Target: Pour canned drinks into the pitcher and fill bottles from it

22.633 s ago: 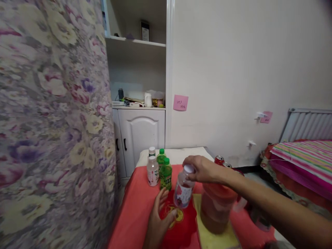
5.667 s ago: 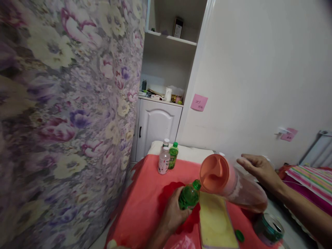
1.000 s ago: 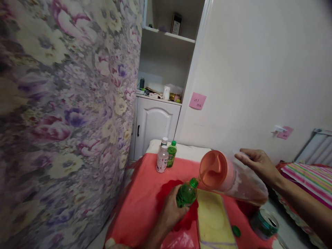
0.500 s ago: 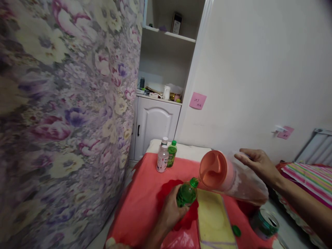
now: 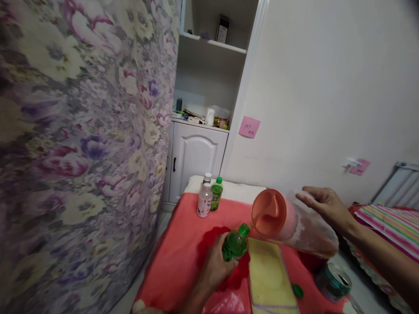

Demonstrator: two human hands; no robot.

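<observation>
My left hand point(image 5: 214, 264) is wrapped round a green plastic bottle point(image 5: 235, 245), whose uncapped mouth points up. Tipped on its side, a clear pitcher point(image 5: 309, 231) with an orange rim and brownish liquid meets the bottle's mouth; a thin stream shows between them. My right hand point(image 5: 322, 203) is closed at the pitcher's upper side, where its handle is mostly hidden. Below the pitcher lies a yellow mat point(image 5: 271, 274) with a purple edge, and a green bottle cap point(image 5: 297, 291) rests at its right.
A green drink can point(image 5: 334, 282) stands at the right edge of the red-covered table point(image 5: 170, 266). At the back left are a white-capped bottle point(image 5: 204, 203) and a green bottle point(image 5: 216, 196). A floral curtain point(image 5: 81, 152) hangs left; a bed point(image 5: 389, 222) is on the right.
Both hands, the bottle and the pitcher hold almost the same pose. The picture has shifted very slightly.
</observation>
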